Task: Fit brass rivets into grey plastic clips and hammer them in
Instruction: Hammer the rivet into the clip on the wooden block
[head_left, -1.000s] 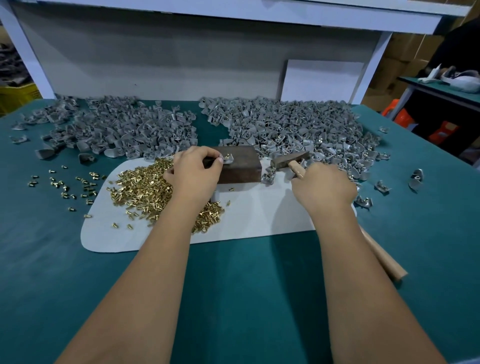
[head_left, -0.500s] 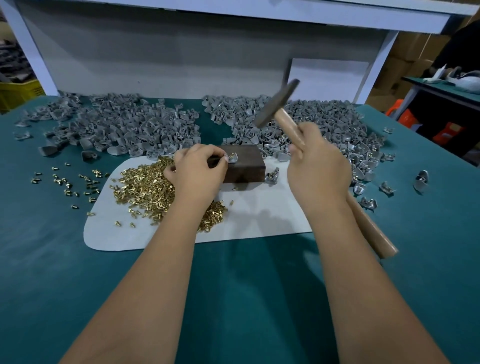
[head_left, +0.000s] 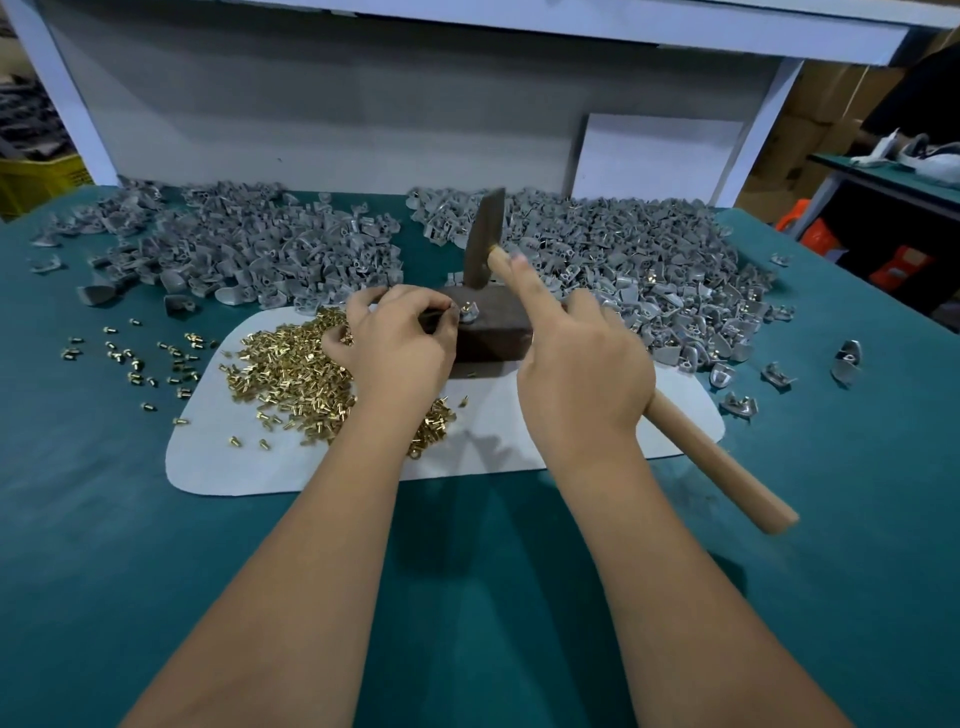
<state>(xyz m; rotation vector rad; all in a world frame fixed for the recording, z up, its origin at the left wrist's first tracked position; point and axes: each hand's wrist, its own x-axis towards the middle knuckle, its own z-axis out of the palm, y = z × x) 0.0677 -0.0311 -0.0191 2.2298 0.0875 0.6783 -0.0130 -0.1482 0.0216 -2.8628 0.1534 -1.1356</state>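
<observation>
My left hand (head_left: 397, 340) pinches a grey clip (head_left: 469, 312) with a brass rivet in it, holding it on top of a dark block (head_left: 488, 332). My right hand (head_left: 582, 364) grips the wooden handle of a hammer (head_left: 722, 462); its metal head (head_left: 484, 247) stands just above the block, close over the clip, my index finger stretched along the handle. A heap of brass rivets (head_left: 291, 369) lies on a white mat (head_left: 519, 452) left of the block. Two large piles of grey clips lie behind, one at the left (head_left: 234, 249) and one at the right (head_left: 639, 260).
Loose rivets (head_left: 140, 358) are scattered on the teal table (head_left: 467, 597) left of the mat. A few single clips (head_left: 844, 358) lie at the right. A grey back wall and white frame posts close off the rear. Another bench stands far right.
The hammer rose from the mat beside the block to a raised position, then came down toward the clip on the block. My left hand stayed on the clip.
</observation>
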